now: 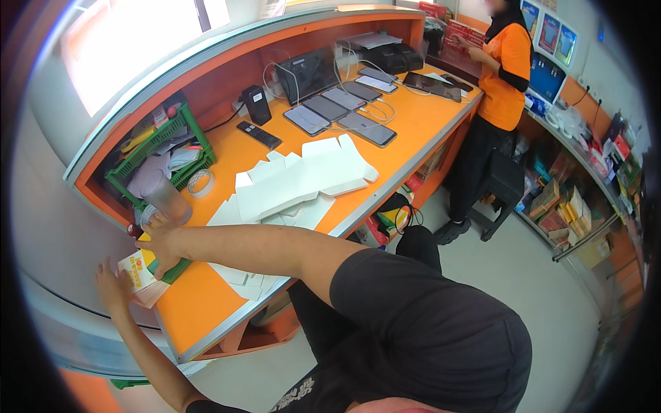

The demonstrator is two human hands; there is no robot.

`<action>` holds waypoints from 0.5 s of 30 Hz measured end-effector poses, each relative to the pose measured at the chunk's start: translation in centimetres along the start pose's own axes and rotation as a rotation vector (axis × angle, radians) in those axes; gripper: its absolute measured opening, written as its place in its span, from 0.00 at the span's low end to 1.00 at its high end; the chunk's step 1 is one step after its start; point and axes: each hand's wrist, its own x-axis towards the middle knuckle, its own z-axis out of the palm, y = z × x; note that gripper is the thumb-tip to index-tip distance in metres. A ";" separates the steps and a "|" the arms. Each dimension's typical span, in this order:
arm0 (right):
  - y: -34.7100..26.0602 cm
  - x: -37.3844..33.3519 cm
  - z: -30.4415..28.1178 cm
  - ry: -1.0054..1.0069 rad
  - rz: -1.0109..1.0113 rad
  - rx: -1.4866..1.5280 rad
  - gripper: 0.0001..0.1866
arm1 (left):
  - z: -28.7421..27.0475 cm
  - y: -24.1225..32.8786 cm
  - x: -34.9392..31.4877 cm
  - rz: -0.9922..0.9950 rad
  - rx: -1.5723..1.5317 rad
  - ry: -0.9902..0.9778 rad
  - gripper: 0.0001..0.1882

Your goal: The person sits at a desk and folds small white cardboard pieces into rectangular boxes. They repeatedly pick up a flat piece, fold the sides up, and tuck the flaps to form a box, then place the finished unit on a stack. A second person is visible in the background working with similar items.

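At the left end of the orange counter (pixel 200 296), both my hands are close together. My right hand (pixel 164 249) reaches across and grips a yellow-and-green pack (pixel 180 270), its fingers spread over the top and side. Against that pack lies a fanned stack of printed white cards (pixel 141 274) with red and yellow lettering. My left hand (pixel 111 283) is at the outer edge of the cards, fingers stretched and apart, the thumb near the stack. Just beyond my right hand stands a clear plastic cup (pixel 167 196). Flat white die-cut cardboard sheets (pixel 303 177) lie right of my forearm.
A green basket (pixel 155 148) of odds and ends and a tape roll (pixel 201 184) sit behind. Further right are a remote (pixel 259 135), a black box (pixel 256 104) and several phones (pixel 368 129) on cables. A person in orange (pixel 505 76) stands beside a black stool (pixel 497 180).
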 end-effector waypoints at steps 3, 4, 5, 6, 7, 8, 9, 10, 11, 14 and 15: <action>0.0 0.3 0.6 0.013 0.009 -0.004 0.56 | -0.2 2.2 0.1 0.091 -0.250 -0.055 0.19; 0.3 0.3 0.6 0.019 0.012 -0.009 0.56 | -0.5 3.9 0.3 0.152 -0.334 -0.139 0.20; 0.6 0.1 0.5 0.012 0.038 -0.019 0.55 | -0.4 5.4 0.6 0.200 -0.421 -0.224 0.20; 0.8 -0.2 0.0 0.000 0.045 -0.025 0.55 | 0.8 5.7 0.9 0.251 -0.402 -0.218 0.20; -0.3 0.2 -0.1 -0.016 0.011 -0.010 0.55 | 1.9 4.7 0.4 0.266 -0.353 -0.220 0.20; -0.4 0.1 -0.4 -0.032 0.016 -0.012 0.55 | 3.2 4.7 0.2 0.259 -0.456 -0.211 0.23; -0.3 0.0 -0.7 -0.048 0.019 -0.011 0.55 | 3.7 4.6 0.1 0.303 -0.428 -0.204 0.27; -0.4 0.2 -0.6 -0.045 0.013 -0.065 0.55 | 3.8 4.5 0.0 0.298 -0.402 -0.233 0.30; -0.2 0.3 -0.2 -0.043 0.013 -0.115 0.56 | 4.3 4.5 0.0 0.308 -0.404 -0.243 0.31; 0.0 0.9 1.0 -0.034 -0.010 -0.135 0.55 | 6.5 2.9 -0.4 0.261 -0.450 -0.280 0.30; 0.4 0.9 0.9 -0.042 -0.003 -0.161 0.55 | 5.4 4.0 -0.4 0.206 -0.483 -0.341 0.28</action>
